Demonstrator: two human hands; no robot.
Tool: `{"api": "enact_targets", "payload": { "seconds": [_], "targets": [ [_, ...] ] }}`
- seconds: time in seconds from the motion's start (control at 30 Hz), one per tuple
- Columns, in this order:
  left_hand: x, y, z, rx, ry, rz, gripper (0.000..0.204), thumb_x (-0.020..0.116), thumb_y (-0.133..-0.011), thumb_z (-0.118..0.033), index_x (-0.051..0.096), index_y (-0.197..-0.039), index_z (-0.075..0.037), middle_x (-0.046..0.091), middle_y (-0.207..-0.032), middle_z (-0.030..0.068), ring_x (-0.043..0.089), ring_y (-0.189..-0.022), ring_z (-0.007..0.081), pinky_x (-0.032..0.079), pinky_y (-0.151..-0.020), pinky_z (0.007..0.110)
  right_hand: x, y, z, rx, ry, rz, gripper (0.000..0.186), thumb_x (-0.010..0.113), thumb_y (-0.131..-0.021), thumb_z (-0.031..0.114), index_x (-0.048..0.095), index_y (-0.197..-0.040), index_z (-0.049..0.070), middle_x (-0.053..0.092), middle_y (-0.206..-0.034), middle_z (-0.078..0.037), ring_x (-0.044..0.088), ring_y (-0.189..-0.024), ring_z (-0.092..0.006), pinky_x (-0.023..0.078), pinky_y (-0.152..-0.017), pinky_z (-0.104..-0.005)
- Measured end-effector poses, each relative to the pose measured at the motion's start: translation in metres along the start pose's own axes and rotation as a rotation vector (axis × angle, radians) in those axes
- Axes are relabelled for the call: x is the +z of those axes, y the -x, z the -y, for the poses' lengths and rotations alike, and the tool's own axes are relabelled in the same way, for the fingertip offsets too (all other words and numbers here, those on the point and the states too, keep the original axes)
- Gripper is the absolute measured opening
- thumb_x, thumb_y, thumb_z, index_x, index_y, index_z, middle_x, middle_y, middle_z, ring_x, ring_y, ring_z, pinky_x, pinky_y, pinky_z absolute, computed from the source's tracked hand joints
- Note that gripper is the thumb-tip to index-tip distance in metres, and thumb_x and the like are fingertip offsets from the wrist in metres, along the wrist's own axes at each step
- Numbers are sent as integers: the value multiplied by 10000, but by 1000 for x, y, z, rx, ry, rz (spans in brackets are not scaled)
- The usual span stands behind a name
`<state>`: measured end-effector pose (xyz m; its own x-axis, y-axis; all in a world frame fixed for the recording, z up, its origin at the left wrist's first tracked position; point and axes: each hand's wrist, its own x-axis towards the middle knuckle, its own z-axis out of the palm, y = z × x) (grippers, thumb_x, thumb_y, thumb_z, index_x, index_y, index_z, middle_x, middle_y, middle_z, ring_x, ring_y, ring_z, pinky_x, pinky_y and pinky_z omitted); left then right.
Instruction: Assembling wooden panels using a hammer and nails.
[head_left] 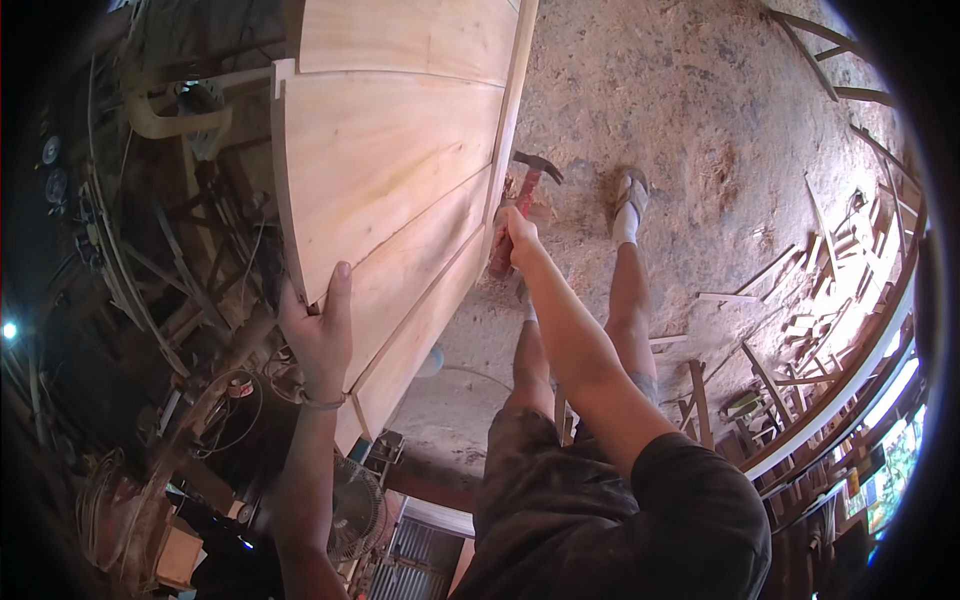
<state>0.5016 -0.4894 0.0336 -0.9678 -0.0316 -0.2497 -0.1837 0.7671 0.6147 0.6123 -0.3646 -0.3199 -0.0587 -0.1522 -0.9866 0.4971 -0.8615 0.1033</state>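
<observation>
A large pale wooden panel, made of several boards with a raised rim, stretches from the top of the view down toward me. My left hand grips its left edge, thumb on the face and fingers out of sight behind. Beyond the panel's right edge, my right hand is closed around the red handle of a claw hammer. The hammer's dark head points up and away from me, beside the panel's rim. Whether the hammer touches the rim, I cannot tell.
Wood offcuts litter the dusty floor on the right, near my feet. At lower left stand a fan and tangled cables. Dark clutter with a curved tan piece fills the left side.
</observation>
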Motion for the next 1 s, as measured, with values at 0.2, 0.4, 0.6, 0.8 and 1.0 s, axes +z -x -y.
{"api": "enact_targets", "payload": {
  "seconds": [0.2, 0.4, 0.6, 0.8, 1.0],
  "targets": [
    [-5, -3, 8, 13, 46, 46, 279, 719, -951, -211, 671, -1046, 48, 711, -912, 58, 623, -802, 94, 499, -715, 268, -14, 5, 13, -39, 291, 80, 266, 669, -870, 263, 554, -824, 28, 523, -610, -58, 526, -451, -173, 454, -399, -354],
    [-8, -3, 12, 12, 63, 61, 303, 714, -955, -244, 679, -1018, 50, 707, -829, 50, 599, -746, 73, 484, -670, 270, -74, 62, 49, -195, 517, 81, 259, 666, -917, 278, 538, -819, 75, 522, -590, -37, 533, -438, -158, 448, -392, -332],
    [-10, -5, 11, 40, 118, 54, 350, 721, -935, -292, 681, -1057, 34, 696, -758, 133, 614, -642, 136, 488, -615, 310, -112, 219, 126, -296, 903, 76, 279, 670, -923, 261, 530, -951, 21, 523, -592, -43, 537, -441, -161, 466, -409, -332],
    [-17, -4, 9, 44, -4, 16, 369, 717, -910, -369, 701, -1031, -21, 622, -685, 174, 630, -611, 314, 473, -583, 391, -60, 399, 209, -370, 1394, 130, 290, 699, -921, 258, 505, -960, 46, 498, -601, 4, 494, -434, -102, 433, -390, -298],
    [-20, 1, 5, 86, 3, -63, 412, 696, -906, -426, 702, -1067, -46, 655, -732, 167, 670, -697, 329, 515, -653, 410, 54, 505, 241, -602, 1790, 364, 346, 772, -876, 277, 571, -974, 13, 559, -624, -23, 552, -494, -111, 481, -458, -300]
  ]
}}
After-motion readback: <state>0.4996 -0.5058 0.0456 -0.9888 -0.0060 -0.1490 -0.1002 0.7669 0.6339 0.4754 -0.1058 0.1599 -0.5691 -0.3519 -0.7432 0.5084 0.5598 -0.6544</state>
